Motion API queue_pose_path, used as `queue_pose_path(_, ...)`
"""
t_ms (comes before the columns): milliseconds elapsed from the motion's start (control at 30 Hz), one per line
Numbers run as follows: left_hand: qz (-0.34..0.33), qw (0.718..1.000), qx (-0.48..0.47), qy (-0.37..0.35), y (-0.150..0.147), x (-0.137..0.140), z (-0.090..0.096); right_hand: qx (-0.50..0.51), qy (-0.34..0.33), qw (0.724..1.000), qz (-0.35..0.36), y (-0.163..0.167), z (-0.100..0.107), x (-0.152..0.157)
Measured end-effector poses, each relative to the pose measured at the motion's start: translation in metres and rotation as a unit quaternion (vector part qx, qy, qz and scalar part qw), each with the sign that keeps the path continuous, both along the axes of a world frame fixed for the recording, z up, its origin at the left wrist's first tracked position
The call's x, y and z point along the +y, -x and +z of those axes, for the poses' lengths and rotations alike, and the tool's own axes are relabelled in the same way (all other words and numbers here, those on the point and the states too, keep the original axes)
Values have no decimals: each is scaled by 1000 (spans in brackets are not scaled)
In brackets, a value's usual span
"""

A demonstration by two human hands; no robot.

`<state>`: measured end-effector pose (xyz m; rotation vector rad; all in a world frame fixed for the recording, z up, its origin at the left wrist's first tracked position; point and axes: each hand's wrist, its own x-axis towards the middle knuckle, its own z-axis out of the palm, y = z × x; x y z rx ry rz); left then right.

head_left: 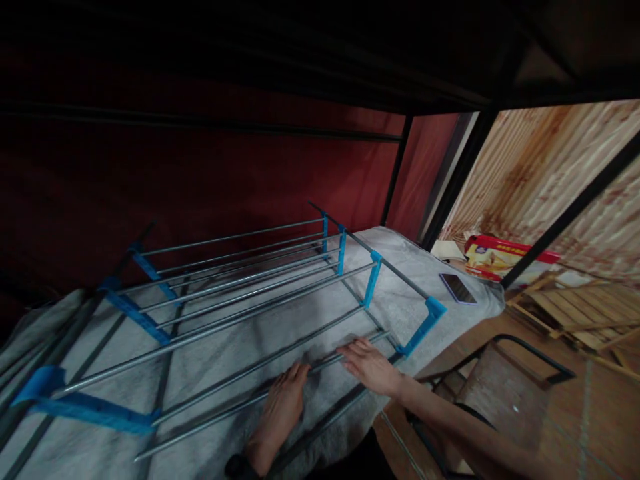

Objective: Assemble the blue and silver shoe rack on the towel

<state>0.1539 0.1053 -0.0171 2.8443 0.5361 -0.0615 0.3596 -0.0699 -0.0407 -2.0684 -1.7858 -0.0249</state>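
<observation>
Lettering (509, 245) on the red box (493, 260) is too blurred to read.

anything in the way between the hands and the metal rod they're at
Nothing visible: the left hand and right hand both lie over the metal rod. The blue bracket near its right end stands clear of both hands.

A black band (239, 467) (watch or bracelet, too dark to tell) circles the wrist below the left grip (283, 400), a bare hand with slim fingers. The right grip (369, 365) is likewise bare, and the right forearm (440, 410) shows uncovered down to the lower edge of view. Between the arms sits plain black clothing (353, 460), its folds and any markings lost in shadow.
</observation>
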Motion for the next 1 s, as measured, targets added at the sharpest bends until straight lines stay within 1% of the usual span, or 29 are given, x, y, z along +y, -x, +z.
queue_pose_path(67,-10,1000,-20,0,3,-6,3,-22,46,998,48,12,11,1)
queue_pose_path(133,-12,999,-42,-8,8,-9,5,-36,66,995,60,16,17,4)
queue_pose_path(200,2,998,-58,-13,17,-8,9,-35,69,995,65,15,20,5)
queue_pose_path(367,69,995,-66,-13,47,5,30,-4,23,998,60,-4,13,1)
queue_pose_path(467,73,995,-70,-18,55,11,39,13,2,997,75,-5,4,8)
queue_pose_path(567,56,993,-97,-23,52,9,40,0,-16,995,98,14,0,25)
queue_pose_path(633,59,990,-129,-25,50,6,39,-24,-23,992,119,31,0,39)
queue_pose_path(733,105,969,-221,-30,57,3,38,-57,-43,989,133,46,3,58)
queue_pose_path(800,167,939,-298,-35,71,5,38,-66,-57,987,135,45,3,65)
queue_pose_path(833,207,918,-337,-37,79,8,37,-68,-63,986,136,42,3,67)
queue_pose_path(867,254,890,-377,-38,88,12,34,-72,-67,986,136,39,2,67)
queue_pose_path(900,308,853,-420,-37,96,18,31,-78,-71,985,136,35,0,67)
queue_pose_path(933,368,805,-465,-31,104,26,25,-87,-73,984,136,31,-2,67)
queue_pose_path(1000,487,686,-540,0,117,43,12,-107,-76,981,139,26,-7,66)
